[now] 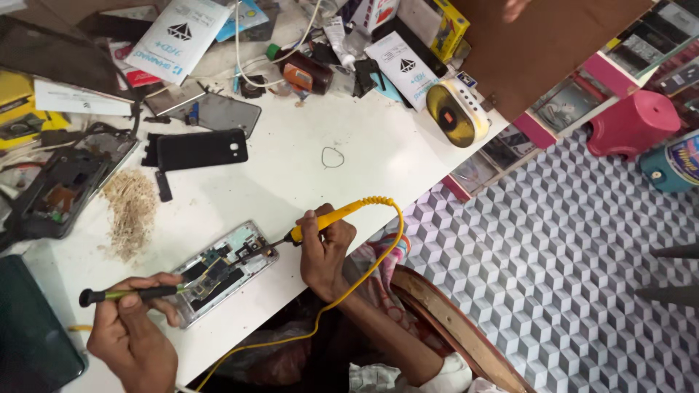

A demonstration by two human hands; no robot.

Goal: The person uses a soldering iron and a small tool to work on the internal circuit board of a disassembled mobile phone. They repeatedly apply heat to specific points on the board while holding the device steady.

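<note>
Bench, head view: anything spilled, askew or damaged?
Yes. A loose heap of tan sawdust-like powder lies spilled on the white table, left of the opened phone that the left hand and right hand work on. Another gutted phone sits skewed at the left edge.

Person's body, head view: two bare hands, bare forearms.
Left hand (131, 331) near-left, no glove, ring or watch visible. Right hand (325, 247) at centre, wrist bare, forearm bare back to a rolled white cloth cuff (444, 375) at the near edge. Patterned red-and-yellow fabric garment (378, 273) over the lap.
</note>
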